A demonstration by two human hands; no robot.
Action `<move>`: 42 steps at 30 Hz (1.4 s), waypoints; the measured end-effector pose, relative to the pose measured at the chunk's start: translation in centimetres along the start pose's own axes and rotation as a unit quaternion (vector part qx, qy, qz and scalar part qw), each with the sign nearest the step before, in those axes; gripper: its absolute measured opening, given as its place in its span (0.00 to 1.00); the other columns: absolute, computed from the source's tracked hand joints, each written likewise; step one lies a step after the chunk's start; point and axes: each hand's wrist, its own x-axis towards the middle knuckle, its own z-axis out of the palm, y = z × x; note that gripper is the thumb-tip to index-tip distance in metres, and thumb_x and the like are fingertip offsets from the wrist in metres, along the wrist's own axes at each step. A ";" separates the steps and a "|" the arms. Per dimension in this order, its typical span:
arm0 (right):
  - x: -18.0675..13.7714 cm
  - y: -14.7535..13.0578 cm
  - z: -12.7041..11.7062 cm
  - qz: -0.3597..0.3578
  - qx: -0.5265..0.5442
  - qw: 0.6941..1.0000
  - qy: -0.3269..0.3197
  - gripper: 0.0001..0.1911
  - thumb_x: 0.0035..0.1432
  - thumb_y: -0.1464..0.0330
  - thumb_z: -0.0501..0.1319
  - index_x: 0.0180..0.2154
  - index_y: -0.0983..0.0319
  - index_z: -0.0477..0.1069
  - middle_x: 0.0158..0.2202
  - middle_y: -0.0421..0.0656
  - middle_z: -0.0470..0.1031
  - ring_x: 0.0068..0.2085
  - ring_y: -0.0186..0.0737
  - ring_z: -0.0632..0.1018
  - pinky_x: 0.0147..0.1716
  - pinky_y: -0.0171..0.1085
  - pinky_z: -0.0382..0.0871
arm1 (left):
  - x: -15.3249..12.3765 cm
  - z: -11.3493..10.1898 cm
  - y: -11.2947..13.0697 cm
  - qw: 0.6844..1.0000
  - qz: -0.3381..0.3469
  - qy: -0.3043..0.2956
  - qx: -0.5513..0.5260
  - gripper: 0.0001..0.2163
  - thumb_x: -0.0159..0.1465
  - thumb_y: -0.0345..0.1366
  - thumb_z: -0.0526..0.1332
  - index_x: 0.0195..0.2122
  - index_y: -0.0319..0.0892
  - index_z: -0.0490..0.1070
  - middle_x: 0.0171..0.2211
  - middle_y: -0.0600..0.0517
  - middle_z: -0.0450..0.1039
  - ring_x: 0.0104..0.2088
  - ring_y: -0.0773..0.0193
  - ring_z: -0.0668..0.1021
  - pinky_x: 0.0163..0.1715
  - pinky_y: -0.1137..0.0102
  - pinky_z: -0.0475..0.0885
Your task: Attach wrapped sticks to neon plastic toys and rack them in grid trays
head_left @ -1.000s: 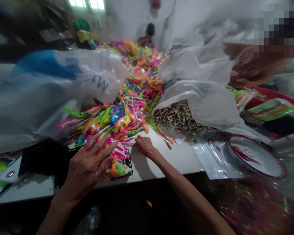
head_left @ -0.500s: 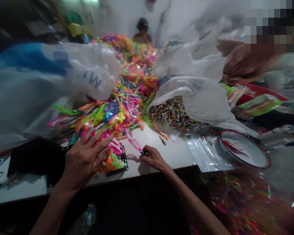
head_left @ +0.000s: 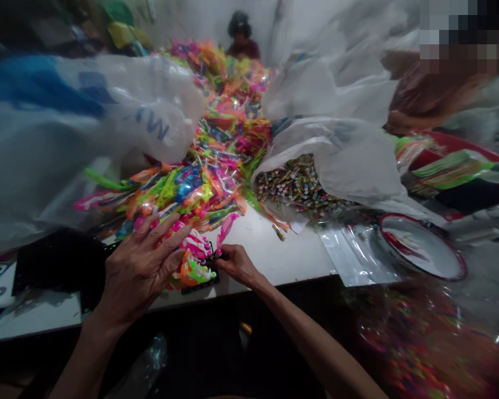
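Observation:
My left hand point(head_left: 139, 266) lies with fingers spread over pink, white, orange and green plastic pieces point(head_left: 197, 269). They sit in a black openwork tray point(head_left: 202, 287) at the table's front edge. At the tray's right rim, my right hand point(head_left: 239, 263) is closed in a pinch on the lower end of a pink plastic piece point(head_left: 225, 230), which stands up above the fingers. The pinched end is mostly hidden. Behind both hands spreads a heap of bright plastic pieces point(head_left: 203, 183).
Big plastic bags stand left point(head_left: 149, 100) and right; the right bag point(head_left: 353, 160) spills small multicoloured tubes point(head_left: 299, 180). A clear sheet point(head_left: 353, 255) and a red-rimmed white basin point(head_left: 424, 249) are at right. A person point(head_left: 243, 41) sits at the back, another at far right.
My right hand has moved left with the pink piece, from the white tabletop to the tray's rim. My left hand stays spread in place. A small orange object now shows below the table edge.

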 end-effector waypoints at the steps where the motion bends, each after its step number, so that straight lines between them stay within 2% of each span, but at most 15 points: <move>1: 0.1 -0.1 -0.1 -0.012 -0.050 0.999 -0.011 0.06 0.52 0.69 0.57 0.26 0.64 0.69 0.22 0.36 0.67 0.26 0.31 0.67 0.25 0.29 0.54 | -0.1 0.0 0.0 1.000 -0.001 0.000 -0.001 0.22 0.65 0.40 0.51 0.61 0.55 0.53 0.61 0.55 0.58 0.61 0.53 0.60 0.58 0.54 0.58; 5: 0.2 -1.3 0.4 -0.049 -0.271 0.960 -0.052 0.06 0.55 0.71 0.55 0.31 0.64 0.70 0.30 0.44 0.74 0.30 0.36 0.72 0.27 0.32 0.56 | 0.0 0.2 0.1 1.000 -0.004 -0.005 0.000 0.22 0.65 0.42 0.50 0.61 0.56 0.52 0.62 0.55 0.56 0.62 0.51 0.57 0.57 0.53 0.58; 7: 0.4 -2.2 0.9 -0.063 -0.329 0.940 -0.073 0.08 0.56 0.73 0.53 0.35 0.64 0.70 0.35 0.47 0.75 0.34 0.38 0.74 0.30 0.33 0.58 | 0.2 0.1 0.1 1.000 -0.001 -0.016 0.008 0.22 0.65 0.44 0.49 0.62 0.56 0.51 0.62 0.54 0.55 0.63 0.49 0.55 0.57 0.51 0.58; 10: 1.0 -2.8 0.5 -0.058 -0.329 0.937 -0.105 0.09 0.57 0.72 0.53 0.35 0.63 0.72 0.34 0.47 0.76 0.35 0.40 0.75 0.30 0.33 0.59 | 0.2 0.0 0.0 0.999 0.003 -0.025 0.029 0.23 0.65 0.45 0.48 0.62 0.55 0.51 0.63 0.53 0.54 0.63 0.47 0.53 0.55 0.50 0.59; 13: 2.3 -2.6 -1.8 -0.039 -0.291 0.944 -0.148 0.08 0.54 0.68 0.57 0.35 0.62 0.73 0.32 0.44 0.76 0.35 0.40 0.75 0.29 0.32 0.60 | 0.1 0.0 -0.4 0.999 0.000 -0.007 0.035 0.23 0.65 0.44 0.49 0.62 0.54 0.51 0.62 0.52 0.55 0.63 0.49 0.54 0.55 0.52 0.60; 15: 3.8 -2.2 -3.2 -0.026 -0.310 0.945 -0.099 0.12 0.53 0.70 0.57 0.40 0.62 0.72 0.37 0.45 0.76 0.39 0.41 0.75 0.31 0.33 0.61 | 0.0 0.1 -0.7 0.999 0.003 0.002 0.035 0.23 0.65 0.44 0.49 0.61 0.53 0.52 0.62 0.51 0.56 0.63 0.50 0.55 0.55 0.53 0.60; 17: 5.5 -1.9 -3.7 -0.026 -0.369 0.929 -0.034 0.14 0.55 0.74 0.54 0.44 0.62 0.70 0.44 0.47 0.73 0.41 0.42 0.74 0.33 0.34 0.62 | 0.0 0.2 -0.7 0.999 0.005 0.000 0.038 0.22 0.65 0.44 0.48 0.61 0.52 0.53 0.61 0.51 0.57 0.62 0.50 0.57 0.55 0.53 0.60; 21: 7.3 -1.2 -2.6 -0.064 -0.433 0.897 -0.057 0.15 0.59 0.76 0.48 0.43 0.63 0.70 0.48 0.48 0.70 0.42 0.42 0.73 0.37 0.37 0.63 | 0.1 0.1 -0.6 0.999 0.004 -0.006 0.046 0.22 0.66 0.45 0.48 0.61 0.50 0.55 0.61 0.50 0.58 0.63 0.50 0.56 0.55 0.53 0.60; 23: 6.7 -0.6 -2.5 -0.062 -0.446 0.891 -0.057 0.15 0.59 0.76 0.48 0.44 0.64 0.69 0.48 0.50 0.69 0.44 0.42 0.72 0.39 0.38 0.62 | 0.0 0.1 -0.8 0.999 0.005 -0.003 0.045 0.22 0.66 0.44 0.48 0.60 0.50 0.55 0.61 0.50 0.57 0.63 0.51 0.56 0.56 0.54 0.59; 26: 4.3 0.4 -4.1 -0.026 -0.457 0.887 -0.054 0.11 0.57 0.75 0.51 0.39 0.66 0.70 0.43 0.51 0.71 0.39 0.41 0.73 0.34 0.36 0.61 | -0.2 0.3 -1.1 0.999 0.008 0.007 0.038 0.21 0.65 0.44 0.49 0.60 0.51 0.56 0.61 0.51 0.58 0.62 0.52 0.56 0.56 0.55 0.59; 31: -0.4 1.0 -6.6 0.043 -0.311 0.949 -0.037 0.07 0.56 0.69 0.55 0.37 0.63 0.69 0.35 0.43 0.74 0.34 0.36 0.73 0.29 0.32 0.57 | 0.1 0.6 -1.0 0.999 0.003 0.019 0.030 0.21 0.65 0.46 0.48 0.60 0.51 0.57 0.60 0.51 0.59 0.62 0.51 0.57 0.55 0.54 0.60; 33: -1.7 0.8 -6.1 0.059 -0.295 0.953 -0.018 0.09 0.57 0.69 0.54 0.38 0.63 0.68 0.35 0.43 0.75 0.35 0.36 0.73 0.30 0.32 0.57 | 0.2 0.6 -0.8 0.999 0.000 0.025 0.025 0.21 0.66 0.46 0.47 0.59 0.51 0.58 0.60 0.51 0.59 0.62 0.50 0.58 0.54 0.54 0.61; 37: -2.9 -0.3 -3.9 0.076 -0.337 0.937 0.049 0.13 0.60 0.63 0.52 0.42 0.64 0.67 0.40 0.47 0.74 0.39 0.41 0.74 0.34 0.35 0.58 | 0.1 0.5 -0.6 0.999 -0.012 0.032 0.017 0.20 0.66 0.44 0.48 0.58 0.52 0.60 0.60 0.51 0.60 0.61 0.50 0.60 0.53 0.54 0.62; 39: -3.0 -1.0 -2.8 0.080 -0.330 0.940 0.040 0.18 0.59 0.55 0.52 0.38 0.63 0.69 0.37 0.46 0.75 0.39 0.43 0.75 0.32 0.35 0.58 | 0.0 0.5 -0.6 0.999 -0.012 0.034 0.015 0.20 0.66 0.44 0.48 0.58 0.52 0.60 0.59 0.51 0.61 0.60 0.51 0.60 0.53 0.54 0.62; 42: -2.9 -1.8 -1.1 0.090 -0.324 0.941 -0.023 0.24 0.52 0.47 0.55 0.32 0.63 0.72 0.31 0.47 0.76 0.34 0.46 0.76 0.27 0.35 0.56 | 0.1 0.5 -0.6 0.999 -0.008 0.033 0.020 0.20 0.66 0.44 0.47 0.58 0.51 0.59 0.59 0.51 0.61 0.60 0.51 0.60 0.52 0.54 0.62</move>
